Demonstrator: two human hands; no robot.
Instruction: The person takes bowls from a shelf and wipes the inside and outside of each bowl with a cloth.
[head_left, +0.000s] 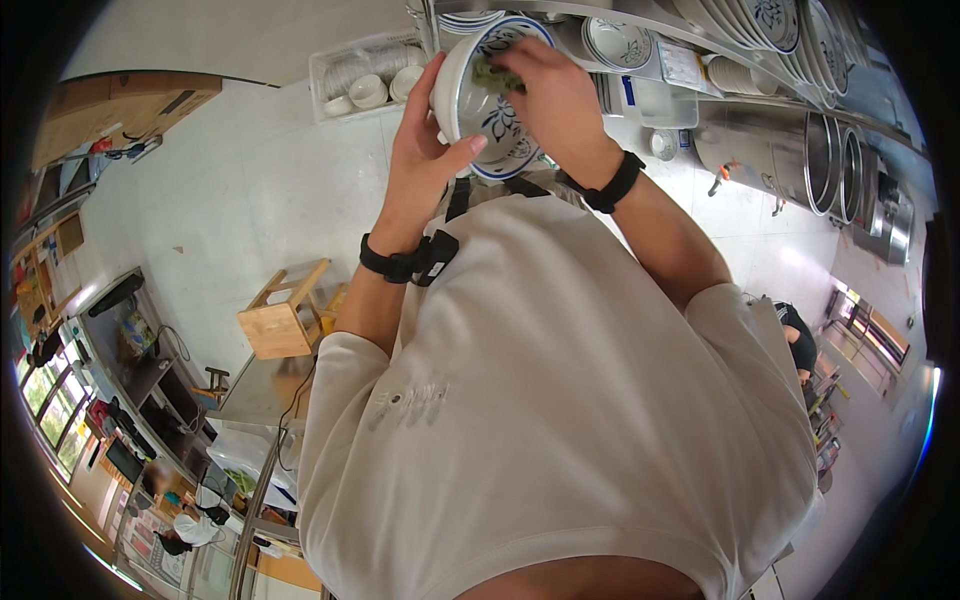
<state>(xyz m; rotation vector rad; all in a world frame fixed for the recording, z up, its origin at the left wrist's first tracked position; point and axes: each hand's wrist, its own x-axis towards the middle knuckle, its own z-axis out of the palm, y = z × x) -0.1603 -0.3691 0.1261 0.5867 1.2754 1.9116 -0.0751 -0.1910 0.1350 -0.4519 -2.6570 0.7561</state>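
Note:
My left hand (420, 157) grips a white bowl (491, 146) with a blue rim and blue flower patterns, its thumb over the near edge. The bowl is tilted, so its inside shows. Inside it, my right hand (551, 94) holds a crumpled green wad (491, 75), perhaps a scouring pad or cloth, against the upper wall. The fingertips of my left hand are hidden behind the bowl. Both wrists wear black straps.
A metal rack (637, 30) beyond the bowl carries stacked patterned plates and bowls. White bowls fill a plastic crate (319, 82) on the left. Large steel pots (757, 154) stand right. A wooden stool (281, 330) is at lower left. Other people are in the background.

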